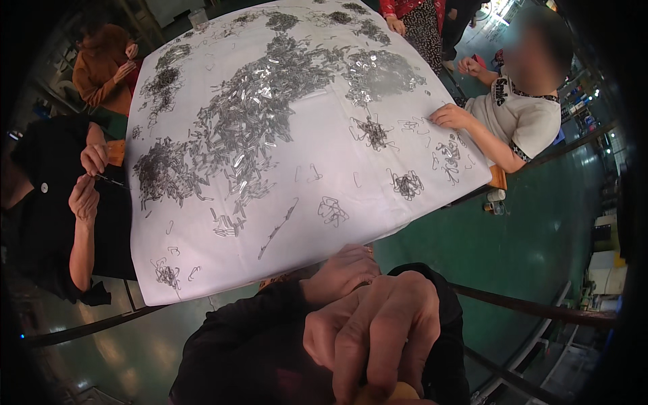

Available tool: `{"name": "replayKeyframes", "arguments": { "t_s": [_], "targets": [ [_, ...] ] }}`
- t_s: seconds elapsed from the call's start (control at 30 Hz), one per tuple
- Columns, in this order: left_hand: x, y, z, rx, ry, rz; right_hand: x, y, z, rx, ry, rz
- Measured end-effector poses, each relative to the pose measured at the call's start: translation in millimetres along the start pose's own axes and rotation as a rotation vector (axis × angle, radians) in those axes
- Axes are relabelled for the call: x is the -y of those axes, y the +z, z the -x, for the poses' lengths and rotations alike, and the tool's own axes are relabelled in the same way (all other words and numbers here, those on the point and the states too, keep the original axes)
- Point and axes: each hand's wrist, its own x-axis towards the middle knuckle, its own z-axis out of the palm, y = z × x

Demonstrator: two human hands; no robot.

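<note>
My right hand (381, 331) is raised very close at the bottom centre. Its fingers curl downward, and a blurred yellowish patch shows beneath the fingertips; what they hold, if anything, I cannot make out. Behind it, my left hand (341, 270) lies at the table's near edge, its forearm in a dark sleeve (236, 331). The left fingers are mostly hidden. Nearest to the hands on the white-covered table (378, 226) are a small heap of bent wire hooks (333, 212) and a thin, dark, linked strip (277, 228) lying slantwise.
A big spread of small flat metal pieces (253, 104) covers the table's middle. More wire-hook heaps (407, 184) lie around it. Co-workers sit at both sides: one in black (54, 202) holds a thin piece, another in a light shirt (516, 118) reaches onto the table. The floor (513, 250) is green.
</note>
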Motion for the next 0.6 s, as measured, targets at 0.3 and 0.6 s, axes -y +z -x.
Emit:
{"name": "replayKeyframes", "arguments": {
  "t_s": [0.3,0.6],
  "targets": [
    [3,8,11,0.076,-0.050,-0.045,33,-15,62,-0.795,0.049,0.046],
    [-1,3,6,0.134,0.000,0.015,42,-81,165,-1.070,-0.063,-0.115]
  ]
}}
